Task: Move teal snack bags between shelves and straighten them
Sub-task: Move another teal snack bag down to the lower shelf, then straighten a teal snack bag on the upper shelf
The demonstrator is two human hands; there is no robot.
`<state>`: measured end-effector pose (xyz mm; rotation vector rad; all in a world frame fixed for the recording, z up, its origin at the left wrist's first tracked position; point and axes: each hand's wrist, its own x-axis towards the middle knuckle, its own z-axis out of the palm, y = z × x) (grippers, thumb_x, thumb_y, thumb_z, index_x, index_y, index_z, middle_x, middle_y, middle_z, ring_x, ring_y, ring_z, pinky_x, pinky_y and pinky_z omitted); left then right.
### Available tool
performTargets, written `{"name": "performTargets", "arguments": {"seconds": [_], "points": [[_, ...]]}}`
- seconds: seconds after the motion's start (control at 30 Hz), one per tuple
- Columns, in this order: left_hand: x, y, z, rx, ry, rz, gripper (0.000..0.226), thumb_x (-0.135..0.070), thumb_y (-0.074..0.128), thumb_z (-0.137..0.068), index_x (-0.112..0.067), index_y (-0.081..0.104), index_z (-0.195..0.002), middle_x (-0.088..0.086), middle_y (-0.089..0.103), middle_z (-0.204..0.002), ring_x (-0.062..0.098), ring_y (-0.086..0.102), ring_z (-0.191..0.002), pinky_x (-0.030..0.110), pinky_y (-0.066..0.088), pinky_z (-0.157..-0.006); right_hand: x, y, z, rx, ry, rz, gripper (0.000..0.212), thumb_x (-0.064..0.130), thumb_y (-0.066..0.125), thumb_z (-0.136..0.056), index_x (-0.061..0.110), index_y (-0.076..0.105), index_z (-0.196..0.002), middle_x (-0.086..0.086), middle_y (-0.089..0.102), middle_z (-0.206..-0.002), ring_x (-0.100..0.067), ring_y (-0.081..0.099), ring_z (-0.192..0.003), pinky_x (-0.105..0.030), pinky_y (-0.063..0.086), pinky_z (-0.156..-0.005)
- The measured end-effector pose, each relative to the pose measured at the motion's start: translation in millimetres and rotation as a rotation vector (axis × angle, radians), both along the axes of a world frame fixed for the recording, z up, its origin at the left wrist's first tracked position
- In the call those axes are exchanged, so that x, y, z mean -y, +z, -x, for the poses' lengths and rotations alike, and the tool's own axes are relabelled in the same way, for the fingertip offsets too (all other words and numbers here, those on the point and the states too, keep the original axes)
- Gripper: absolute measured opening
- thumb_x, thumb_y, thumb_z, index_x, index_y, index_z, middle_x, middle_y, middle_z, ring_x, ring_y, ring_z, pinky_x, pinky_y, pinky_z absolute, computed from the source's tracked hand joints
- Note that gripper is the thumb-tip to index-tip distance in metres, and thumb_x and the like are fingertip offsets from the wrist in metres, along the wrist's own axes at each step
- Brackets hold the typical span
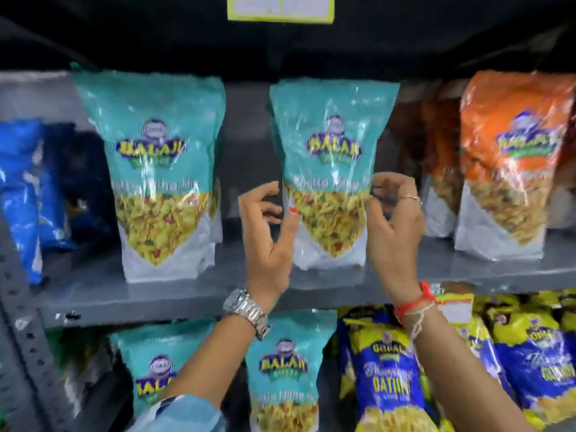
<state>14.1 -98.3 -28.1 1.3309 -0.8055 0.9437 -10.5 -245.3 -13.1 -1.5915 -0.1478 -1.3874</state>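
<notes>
A teal snack bag [330,169] stands upright on the upper grey shelf [187,294], between my two hands. My left hand [268,238] is at the bag's left edge, thumb tip resting on its front and fingers curled apart to the side. My right hand [394,226] is at the bag's right edge with curved fingers and fingertips touching it. Neither hand closes around the bag. A second teal bag [156,169] stands to the left on the same shelf, with another behind it. Two more teal bags [286,369] [149,366] stand on the lower shelf under my forearms.
Orange snack bags [511,169] stand to the right on the upper shelf and blue bags [28,194] to the left. Blue-and-yellow bags [386,375] fill the lower shelf's right side. A perforated grey upright [28,338] runs down the left. A green-edged label [280,7] hangs above.
</notes>
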Motion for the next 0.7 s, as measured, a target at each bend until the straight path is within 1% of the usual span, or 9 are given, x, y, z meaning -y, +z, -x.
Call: {"name": "performTargets", "arguments": {"seconds": [0.07, 0.13, 0.23, 0.3, 0.37, 0.4, 0.47, 0.6, 0.7], "points": [[6, 20, -25, -0.098, -0.001, 0.07, 0.022, -0.021, 0.048, -0.088, -0.025, 0.043, -0.108, -0.004, 0.046, -0.107, -0.006, 0.047, -0.081, 0.01, 0.039, -0.077, 12, 19, -21, -0.009, 0.078, -0.124, 0.019, 0.002, 0.051, -0.086, 0.013, 0.054, -0.102, -0.003, 0.058, -0.092, 0.003, 0.054, -0.073, -0.01, 0.042, -0.067], [13, 37, -51, -0.254, -0.002, 0.136, 0.024, -0.022, 0.047, -0.09, -0.019, 0.045, -0.113, 0.002, 0.046, -0.112, -0.007, 0.047, -0.09, 0.022, 0.04, -0.088, 25, 33, -40, -0.033, 0.127, -0.245, 0.017, 0.006, 0.049, -0.09, 0.014, 0.052, -0.106, 0.007, 0.054, -0.089, 0.009, 0.049, -0.074, 0.0, 0.036, -0.065], [23, 52, -71, -0.464, -0.001, 0.132, 0.043, -0.035, 0.041, -0.093, -0.021, 0.034, -0.133, 0.001, 0.042, -0.136, 0.019, 0.039, -0.125, 0.038, 0.029, -0.107, 44, 37, -74, -0.191, 0.269, -0.455, 0.019, 0.018, 0.042, -0.096, 0.016, 0.049, -0.114, 0.011, 0.05, -0.091, 0.004, 0.044, -0.075, 0.002, 0.036, -0.059], [30, 46, -91, -0.651, -0.114, 0.133, 0.058, -0.05, 0.036, -0.091, -0.022, 0.024, -0.141, -0.001, 0.031, -0.148, 0.021, 0.031, -0.134, 0.036, 0.023, -0.11, 54, 30, -94, -0.368, 0.397, -0.528, 0.039, 0.045, 0.047, -0.09, 0.019, 0.051, -0.118, 0.002, 0.056, -0.117, -0.008, 0.055, -0.093, -0.014, 0.047, -0.083], [34, 3, -157, -0.845, -0.257, 0.085, 0.095, -0.086, 0.035, -0.065, -0.031, 0.025, -0.141, -0.003, 0.025, -0.153, 0.021, 0.03, -0.136, 0.045, 0.022, -0.114, 61, 23, -102, -0.469, 0.503, -0.536, 0.071, 0.069, 0.05, -0.077, 0.021, 0.053, -0.128, 0.001, 0.059, -0.131, -0.02, 0.058, -0.114, -0.04, 0.045, -0.102], [35, -14, -178, -0.903, -0.323, 0.072, 0.106, -0.095, 0.034, -0.05, -0.037, 0.029, -0.139, -0.001, 0.027, -0.153, 0.024, 0.033, -0.136, 0.05, 0.026, -0.112, 57, 23, -95, -0.474, 0.561, -0.566, 0.064, 0.069, 0.043, -0.082, 0.021, 0.059, -0.121, 0.0, 0.069, -0.117, -0.021, 0.064, -0.105, -0.042, 0.048, -0.097], [36, -2, -167, -0.989, -0.42, 0.042, 0.103, -0.094, 0.024, -0.056, -0.03, 0.04, -0.135, 0.006, 0.044, -0.143, 0.029, 0.045, -0.127, 0.051, 0.037, -0.104, 51, 19, -87, -0.503, 0.682, -0.518, 0.055, 0.058, 0.027, -0.094, 0.02, 0.066, -0.099, 0.0, 0.076, -0.084, -0.017, 0.069, -0.08, -0.034, 0.051, -0.076], [46, 30, -101, -0.953, -0.568, -0.045, 0.078, -0.067, 0.007, -0.085, -0.017, 0.052, -0.125, 0.002, 0.061, -0.115, 0.02, 0.063, -0.094, 0.031, 0.054, -0.068, 53, 7, -97, -0.511, 0.747, -0.497, 0.055, 0.055, 0.023, -0.095, 0.022, 0.066, -0.092, -0.003, 0.072, -0.084, -0.02, 0.069, -0.074, -0.032, 0.05, -0.07], [48, 29, -112, -0.917, -0.563, -0.07, 0.076, -0.067, 0.01, -0.086, -0.019, 0.052, -0.127, 0.007, 0.062, -0.12, 0.023, 0.065, -0.095, 0.03, 0.056, -0.07, 58, 7, -106, -0.529, 0.756, -0.514, 0.054, 0.055, 0.025, -0.095, 0.022, 0.067, -0.091, -0.003, 0.073, -0.088, -0.019, 0.071, -0.072, -0.033, 0.051, -0.072]]}}
